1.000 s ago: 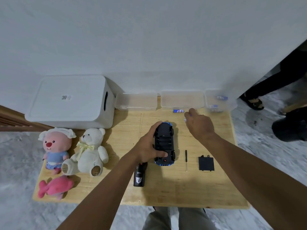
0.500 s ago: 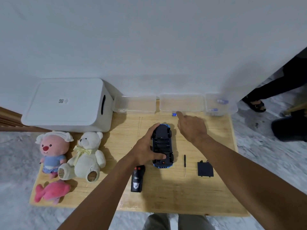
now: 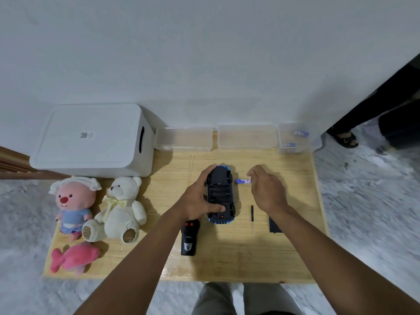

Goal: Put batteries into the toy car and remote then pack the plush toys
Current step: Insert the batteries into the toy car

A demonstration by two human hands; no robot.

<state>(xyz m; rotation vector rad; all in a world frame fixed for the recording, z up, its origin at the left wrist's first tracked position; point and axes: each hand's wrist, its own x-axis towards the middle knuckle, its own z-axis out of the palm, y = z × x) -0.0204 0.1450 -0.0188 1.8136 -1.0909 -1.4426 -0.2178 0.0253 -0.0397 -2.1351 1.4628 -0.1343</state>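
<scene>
One head-worn camera looks steeply down over the desk (image 3: 227,264) from close above, facing the wall (image 3: 204,53).

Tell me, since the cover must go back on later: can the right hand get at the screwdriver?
Probably yes. The screwdriver lies bare on the table beside the right hand, nothing over it, though that hand's grip holds a battery.

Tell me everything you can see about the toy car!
The toy car is blue plastic and lies upside down on the wooden table, so its black underside faces up. Its battery compartment is open and looks empty. Four black wheels show at the corners. The left hand grips it from the left side, thumb across the near end. The right hand is apart from it.
</scene>
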